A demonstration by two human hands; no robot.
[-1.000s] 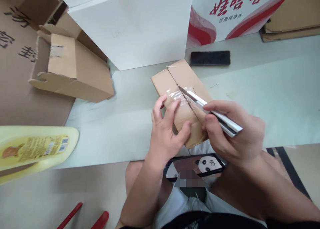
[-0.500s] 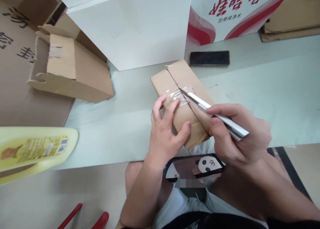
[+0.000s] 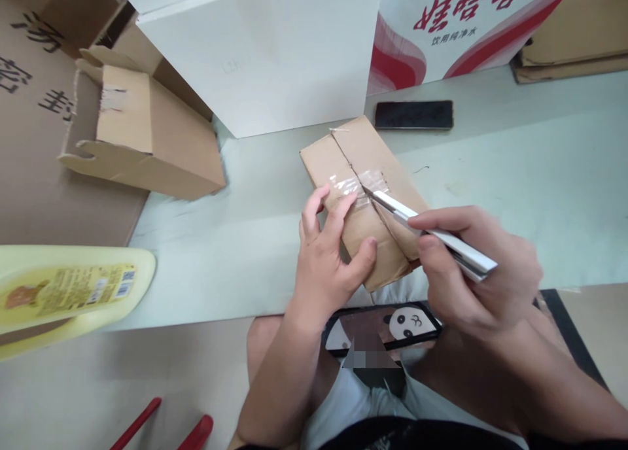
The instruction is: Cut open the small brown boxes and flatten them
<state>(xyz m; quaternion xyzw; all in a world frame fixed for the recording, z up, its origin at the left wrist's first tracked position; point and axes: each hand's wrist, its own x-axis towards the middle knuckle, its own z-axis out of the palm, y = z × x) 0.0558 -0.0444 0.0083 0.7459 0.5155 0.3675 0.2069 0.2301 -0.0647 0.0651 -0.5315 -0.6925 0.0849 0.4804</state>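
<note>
A small brown cardboard box point(image 3: 392, 169) lies slanted on the pale table, with clear tape point(image 3: 371, 180) across its middle seam. My left hand point(image 3: 331, 250) rests on the box's left side, fingers spread and tips pressing its top near the tape; the thumb lies toward the near end. In my right hand point(image 3: 478, 267) is a white and silver utility knife point(image 3: 400, 211), held between thumb and fingers. Its blade tip touches the seam at the tape's near part. How deep the blade goes, I cannot tell.
A black phone point(image 3: 415, 115) lies behind the box, before a large white box point(image 3: 265, 64) and a red-and-white carton point(image 3: 400, 57). An open cardboard box point(image 3: 181, 149) and a yellow bottle point(image 3: 142, 267) are at left. Flattened cardboard point(image 3: 574, 61) sits back right.
The knife tip has moved along the seam toward me, from the tape's far part to its near part. My right hand has shifted slightly right; my left hand keeps its place on the box.
</note>
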